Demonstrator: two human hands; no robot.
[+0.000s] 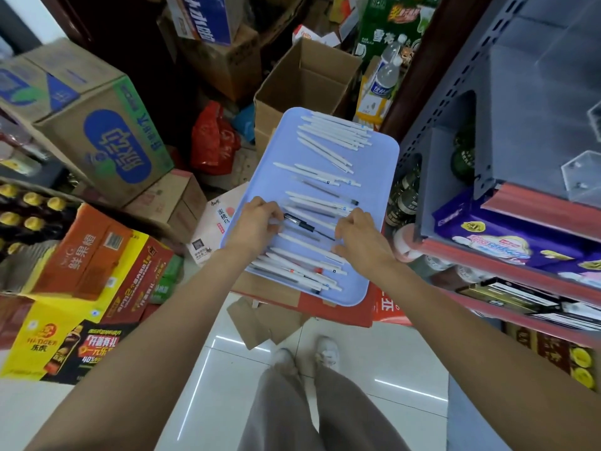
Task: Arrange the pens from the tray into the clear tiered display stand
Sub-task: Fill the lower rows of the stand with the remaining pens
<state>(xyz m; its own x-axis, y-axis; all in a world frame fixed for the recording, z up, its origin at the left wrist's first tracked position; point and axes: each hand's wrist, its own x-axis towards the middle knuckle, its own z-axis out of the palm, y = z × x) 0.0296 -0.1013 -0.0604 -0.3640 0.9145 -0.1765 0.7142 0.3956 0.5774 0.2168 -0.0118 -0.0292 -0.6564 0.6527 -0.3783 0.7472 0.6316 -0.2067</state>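
A light blue tray (374,177) rests on cartons in front of me, with several white pens (331,138) lying across it in loose groups. A black pen (300,224) lies between my hands. My left hand (257,224) curls its fingers over the left ends of the pens in the near-middle group. My right hand (359,237) curls its fingers over the right ends of the same pens. More white pens (302,271) lie under my wrists at the near end. The clear tiered display stand (582,172) shows only partly, on the shelf at the upper right.
A grey metal shelf unit (455,131) with red-edged shelves stands right of the tray, holding purple packs (494,236). An open cardboard box (305,76) sits behind the tray. Stacked drink cartons (97,131) fill the left side. White floor tiles lie below.
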